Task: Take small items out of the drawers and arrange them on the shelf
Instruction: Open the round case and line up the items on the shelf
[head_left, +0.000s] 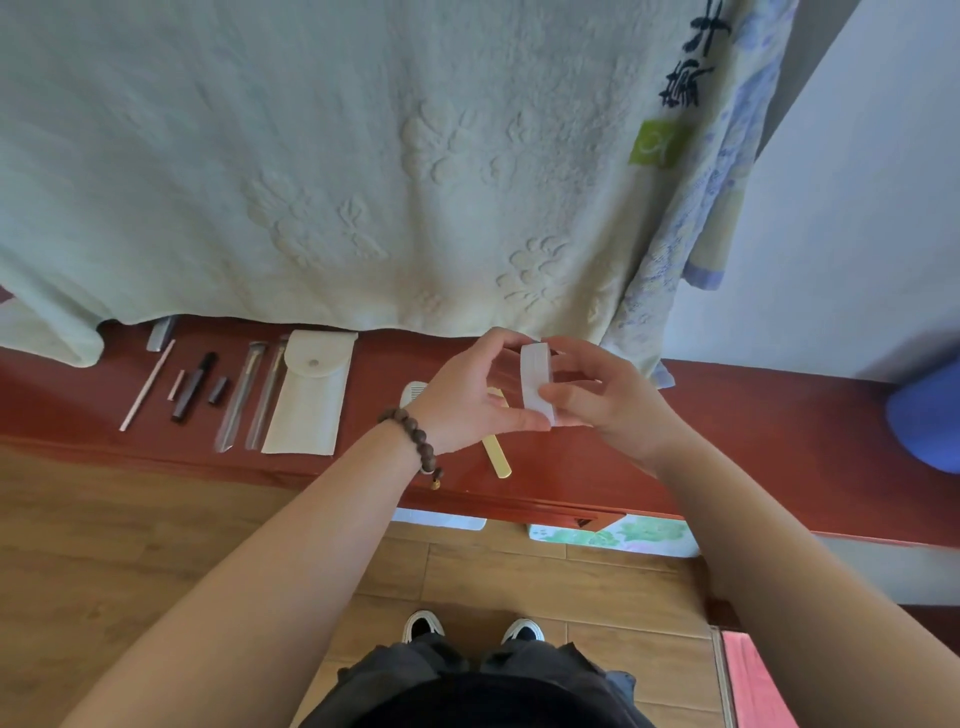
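Note:
Both my hands hold a small translucent white box (536, 382) above the red-brown shelf (753, 415). My left hand (467, 395), with a bead bracelet on the wrist, pinches its left side. My right hand (602, 397) grips its right side with curled fingers. Beneath my hands lie a white comb (413, 392) and a pale yellow flat stick (496, 457), both partly hidden. Further left on the shelf lie in a row a white snap pouch (311, 397), two clear-sleeved brushes (252, 395), a black pen-like tube (195, 387) and a thin pink stick (148, 384).
A pale green embossed towel (311, 156) hangs behind the shelf and covers its back. A patterned cloth (691, 197) hangs at the right. A blue object (930, 415) sits at the shelf's far right. Below the shelf edge is a wooden floor (519, 571) and my shoes.

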